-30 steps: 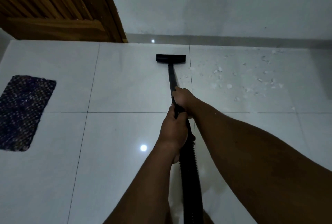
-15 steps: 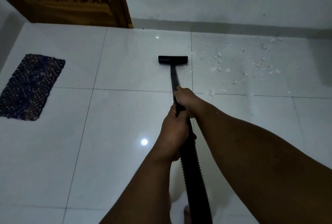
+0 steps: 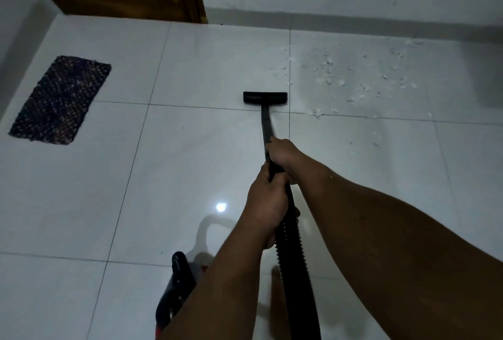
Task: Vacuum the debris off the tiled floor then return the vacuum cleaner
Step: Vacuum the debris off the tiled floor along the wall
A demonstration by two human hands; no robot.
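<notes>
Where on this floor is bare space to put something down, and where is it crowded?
Free: the tiles between the dark mat and the vacuum head, and those left of both hands down to the vacuum body. Crowded: the debris right of the head, toward the wall.

Both arms extended, left hand (image 3: pixel 268 199) behind right hand (image 3: pixel 283 153), fingers curled.
</notes>
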